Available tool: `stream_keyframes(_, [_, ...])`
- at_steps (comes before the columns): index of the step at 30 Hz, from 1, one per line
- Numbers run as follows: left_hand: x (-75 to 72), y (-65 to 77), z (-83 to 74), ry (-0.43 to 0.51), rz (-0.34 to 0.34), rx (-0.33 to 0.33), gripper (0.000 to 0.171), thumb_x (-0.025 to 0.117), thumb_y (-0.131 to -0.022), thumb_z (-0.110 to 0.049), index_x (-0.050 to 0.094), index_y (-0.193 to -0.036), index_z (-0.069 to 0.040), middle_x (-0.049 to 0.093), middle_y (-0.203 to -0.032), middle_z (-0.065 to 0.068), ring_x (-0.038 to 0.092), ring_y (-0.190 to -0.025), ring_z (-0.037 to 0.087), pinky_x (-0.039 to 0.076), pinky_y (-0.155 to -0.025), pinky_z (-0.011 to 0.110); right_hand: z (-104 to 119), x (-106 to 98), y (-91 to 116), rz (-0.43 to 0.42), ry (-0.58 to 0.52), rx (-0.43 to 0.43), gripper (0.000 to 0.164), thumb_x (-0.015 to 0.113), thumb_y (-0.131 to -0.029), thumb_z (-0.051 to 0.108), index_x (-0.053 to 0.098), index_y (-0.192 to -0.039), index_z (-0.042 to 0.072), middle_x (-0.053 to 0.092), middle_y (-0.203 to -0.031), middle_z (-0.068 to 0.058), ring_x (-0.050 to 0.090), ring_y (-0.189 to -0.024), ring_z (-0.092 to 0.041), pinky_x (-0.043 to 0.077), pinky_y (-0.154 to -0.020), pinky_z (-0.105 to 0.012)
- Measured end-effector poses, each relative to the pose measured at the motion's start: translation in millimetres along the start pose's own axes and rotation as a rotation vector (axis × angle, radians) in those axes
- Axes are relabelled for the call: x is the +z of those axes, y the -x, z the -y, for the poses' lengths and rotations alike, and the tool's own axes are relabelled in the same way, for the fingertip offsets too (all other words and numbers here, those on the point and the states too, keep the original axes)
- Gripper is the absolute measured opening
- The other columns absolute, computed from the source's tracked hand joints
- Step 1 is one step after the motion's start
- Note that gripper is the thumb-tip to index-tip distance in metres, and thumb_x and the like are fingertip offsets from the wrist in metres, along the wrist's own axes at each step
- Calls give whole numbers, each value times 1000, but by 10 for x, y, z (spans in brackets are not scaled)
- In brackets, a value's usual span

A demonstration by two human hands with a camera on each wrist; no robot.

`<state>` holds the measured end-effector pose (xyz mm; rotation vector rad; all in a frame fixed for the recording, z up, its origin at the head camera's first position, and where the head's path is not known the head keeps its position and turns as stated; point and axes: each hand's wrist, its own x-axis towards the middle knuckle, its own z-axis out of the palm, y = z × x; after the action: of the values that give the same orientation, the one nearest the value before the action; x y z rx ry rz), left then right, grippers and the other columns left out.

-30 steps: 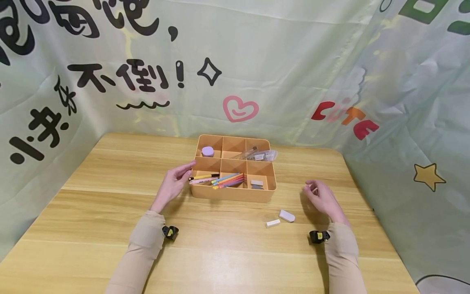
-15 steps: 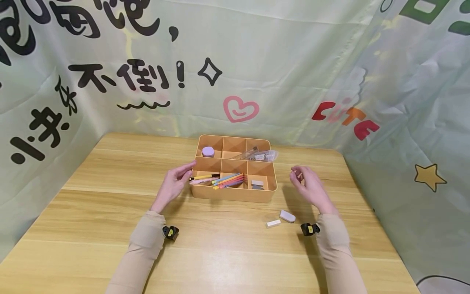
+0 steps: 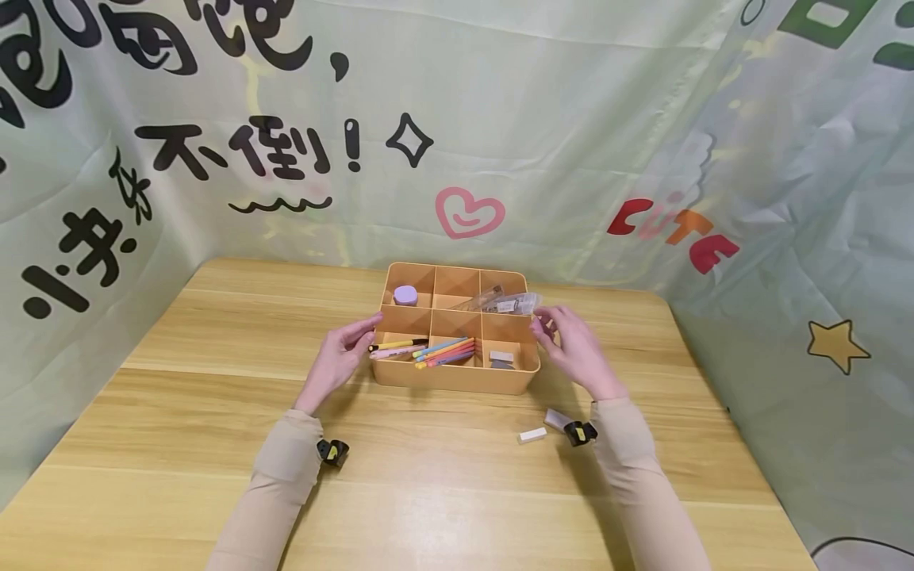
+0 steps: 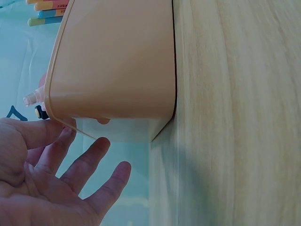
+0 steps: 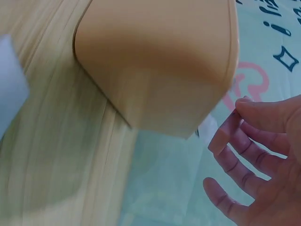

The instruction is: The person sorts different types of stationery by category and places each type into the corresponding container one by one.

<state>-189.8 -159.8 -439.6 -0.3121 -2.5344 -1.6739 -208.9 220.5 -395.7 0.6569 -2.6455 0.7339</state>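
Note:
A tan compartment organizer [image 3: 450, 379] stands near the back of the table. Pinching its left rim are the thumb and fingers of my left hand [image 3: 339, 357], with two fingers spread away from the wall in the left wrist view. My right hand [image 3: 581, 353] is by the organizer's right side. In the right wrist view its thumb and finger pinch what looks like a small tan flat-ended piece [image 5: 221, 139], apart from the wall; its kind is unclear. The front compartments hold pens [image 3: 400, 346], coloured markers [image 3: 450, 350] and small erasers [image 3: 501, 358].
A purple-lidded container [image 3: 405, 296] sits in the back left compartment; clear plastic packets [image 3: 510, 303] stick out at the back right. A white stick-shaped eraser [image 3: 531, 435] and a larger eraser [image 3: 555, 419], partly hidden by the wrist camera, lie in front. Printed cloth surrounds the table.
My right hand has moved left and away from me, from above the right part of the table to the organizer's right side. The left hand has stayed at the left rim.

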Motion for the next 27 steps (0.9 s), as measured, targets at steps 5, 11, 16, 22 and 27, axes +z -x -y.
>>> stream_keyframes(5, [-7,1,1,4,4,-7,39,51,-102,0,54,-141,1,51,-150,20,54,-135,39,43,-112,45,71,79,-88,-2,26,-51,29,69,-94,7,64,-119,-7,67,-103,-17,64,-88,-30,55,-77,-45])
stream_keyframes(11, [-16,5,-8,17,9,-11,39,51,-102,-1,54,-141,2,50,-150,19,53,-136,39,42,-114,46,136,157,-166,19,42,-80,20,71,-91,4,69,-110,-2,67,-105,-13,67,-92,-30,58,-84,-46])
stream_keyframes(16, [-20,11,-26,20,10,-16,39,51,-103,-2,54,-141,1,50,-151,19,53,-136,39,41,-114,47,176,197,-212,63,95,-88,21,73,-88,4,71,-109,1,71,-106,-13,68,-98,-32,56,-92,-50])
stream_keyframes(22, [-21,12,-21,12,8,-17,39,51,-103,-2,54,-141,1,50,-151,19,53,-136,38,42,-114,45,210,259,-255,134,168,-88,27,77,-85,5,72,-112,4,72,-106,-11,68,-100,-31,53,-91,-55])
stream_keyframes(27, [-16,7,-11,4,2,-6,38,52,-103,-3,55,-140,1,52,-149,19,54,-135,38,43,-114,46,239,305,-285,187,205,-80,25,78,-84,5,73,-108,8,72,-102,-6,69,-100,-29,48,-94,-56])
